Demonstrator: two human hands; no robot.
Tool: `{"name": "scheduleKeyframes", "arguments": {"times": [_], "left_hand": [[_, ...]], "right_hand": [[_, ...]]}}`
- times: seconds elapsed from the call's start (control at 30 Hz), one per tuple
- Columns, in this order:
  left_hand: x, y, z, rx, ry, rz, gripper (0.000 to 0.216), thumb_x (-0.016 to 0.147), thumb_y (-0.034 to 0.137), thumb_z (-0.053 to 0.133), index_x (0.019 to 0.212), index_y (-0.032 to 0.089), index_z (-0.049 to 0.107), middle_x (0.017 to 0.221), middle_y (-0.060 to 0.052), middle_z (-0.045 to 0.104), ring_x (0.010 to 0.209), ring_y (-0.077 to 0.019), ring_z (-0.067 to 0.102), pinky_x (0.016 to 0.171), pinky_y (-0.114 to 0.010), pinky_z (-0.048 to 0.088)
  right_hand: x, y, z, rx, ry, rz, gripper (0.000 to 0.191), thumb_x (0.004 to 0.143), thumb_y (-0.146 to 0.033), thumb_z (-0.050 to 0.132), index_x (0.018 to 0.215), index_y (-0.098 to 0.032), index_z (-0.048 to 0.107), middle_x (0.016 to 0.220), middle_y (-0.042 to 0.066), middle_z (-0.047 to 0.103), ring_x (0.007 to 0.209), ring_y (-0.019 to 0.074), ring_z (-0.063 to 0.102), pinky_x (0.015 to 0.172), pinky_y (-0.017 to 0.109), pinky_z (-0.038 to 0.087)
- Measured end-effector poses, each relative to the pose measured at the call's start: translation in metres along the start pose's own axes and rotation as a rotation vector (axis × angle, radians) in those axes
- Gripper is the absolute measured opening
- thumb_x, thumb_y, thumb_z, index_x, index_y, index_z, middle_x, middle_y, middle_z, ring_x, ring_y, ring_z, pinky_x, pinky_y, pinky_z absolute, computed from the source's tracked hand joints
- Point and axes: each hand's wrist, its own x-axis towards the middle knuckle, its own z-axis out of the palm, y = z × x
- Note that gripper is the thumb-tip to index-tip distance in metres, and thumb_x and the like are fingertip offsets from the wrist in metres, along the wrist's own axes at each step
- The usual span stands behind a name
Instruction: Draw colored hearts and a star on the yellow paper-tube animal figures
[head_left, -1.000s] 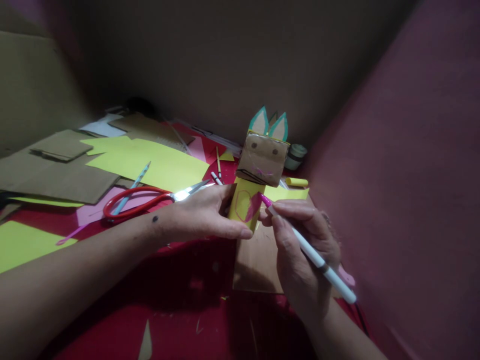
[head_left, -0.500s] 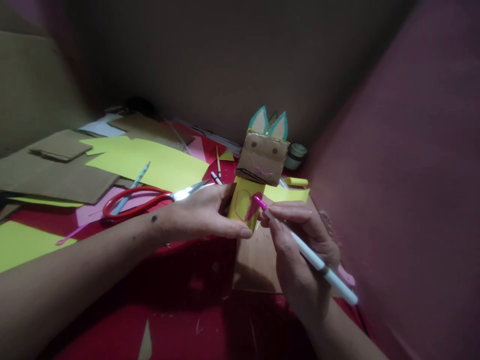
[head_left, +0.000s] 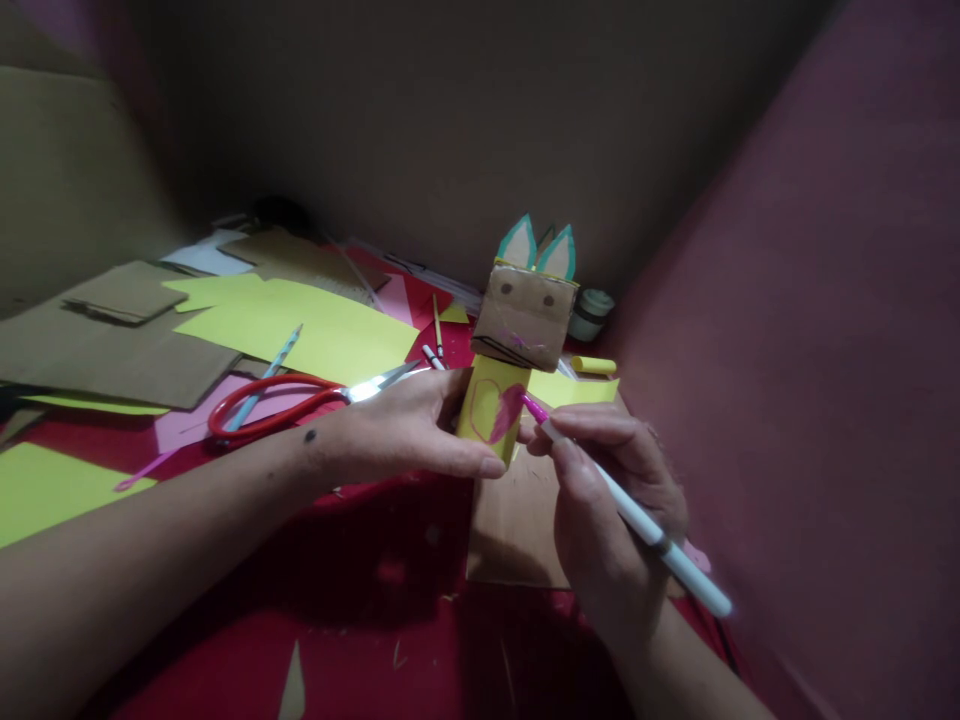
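Observation:
A cardboard puppet [head_left: 523,315] has a brown box head with dark eye dots, a purple mouth line and teal-edged pointed ears. Its yellow body [head_left: 480,395] carries a heart outline [head_left: 499,412], whose right part is coloured pink. My left hand [head_left: 427,425] is closed around the body, thumb across its lower front; the other fingers are mostly hidden behind. Between thumb and fingers, my right hand [head_left: 619,500] grips a white felt-tip marker [head_left: 634,515]. The marker's pink tip is at the heart's upper right edge.
Red-handled scissors [head_left: 281,405] and a blue pencil [head_left: 266,375] lie left of the puppet. Yellow paper [head_left: 300,325] and brown cardboard [head_left: 120,345] cover the left side. A wooden board [head_left: 514,530] lies beneath my hands on the red surface [head_left: 360,560]. Behind right stands a small lidded jar [head_left: 591,313].
My right hand has shifted slightly right, drawing the marker tip toward the heart's right edge. The puppet and my left hand stay almost in place.

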Motion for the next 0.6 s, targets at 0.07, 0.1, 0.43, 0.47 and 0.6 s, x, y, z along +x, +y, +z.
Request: {"name": "scheduleKeyframes", "arguments": {"times": [0.07, 0.1, 0.43, 0.47, 0.6], "left_hand": [[0.0, -0.0011, -0.0003, -0.016, -0.007, 0.002, 0.045, 0.081, 0.033, 0.081, 0.124, 0.021, 0.068, 0.124, -0.007, 0.074, 0.115, -0.0286, 0.068, 0.096, -0.038, 0.051], [0.0001, -0.0016, -0.0003, -0.029, -0.01, 0.002, 0.045, 0.081, 0.032, 0.081, 0.123, 0.021, 0.068, 0.124, -0.008, 0.074, 0.115, -0.0288, 0.067, 0.096, -0.038, 0.051], [0.0003, 0.0059, 0.0005, 0.056, 0.029, -0.06, 0.046, 0.078, 0.032, 0.081, 0.12, 0.019, 0.066, 0.117, -0.009, 0.074, 0.113, -0.0314, 0.066, 0.095, -0.042, 0.052], [0.0005, 0.0063, 0.0005, 0.057, 0.025, -0.058, 0.045, 0.079, 0.031, 0.081, 0.119, 0.019, 0.066, 0.118, -0.009, 0.074, 0.114, -0.0311, 0.066, 0.096, -0.041, 0.051], [0.0014, 0.0046, 0.0003, 0.016, -0.004, -0.004, 0.04, 0.081, 0.03, 0.08, 0.117, 0.02, 0.068, 0.121, -0.008, 0.074, 0.116, -0.0289, 0.067, 0.098, -0.039, 0.05]], "right_hand": [[-0.0002, 0.0005, 0.0005, 0.019, 0.003, 0.016, 0.016, 0.089, -0.014, 0.065, 0.097, -0.025, 0.073, 0.088, 0.001, 0.072, 0.081, 0.0155, 0.072, 0.074, 0.031, 0.06], [-0.0004, 0.0007, 0.0006, 0.024, 0.007, 0.018, 0.015, 0.089, -0.015, 0.065, 0.097, -0.025, 0.073, 0.087, 0.0, 0.071, 0.079, 0.015, 0.071, 0.072, 0.03, 0.06], [0.0002, 0.003, -0.0011, -0.011, 0.003, 0.005, 0.015, 0.089, -0.015, 0.067, 0.096, -0.026, 0.072, 0.087, 0.0, 0.072, 0.078, 0.0141, 0.071, 0.071, 0.028, 0.06], [0.0004, 0.0032, -0.001, -0.008, 0.0, 0.002, 0.015, 0.089, -0.014, 0.067, 0.096, -0.026, 0.072, 0.087, 0.0, 0.072, 0.08, 0.0146, 0.072, 0.072, 0.029, 0.061], [0.0009, 0.0028, -0.001, -0.025, -0.012, -0.012, 0.015, 0.089, -0.013, 0.065, 0.094, -0.025, 0.073, 0.087, 0.0, 0.071, 0.082, 0.0153, 0.071, 0.074, 0.03, 0.061]]}}
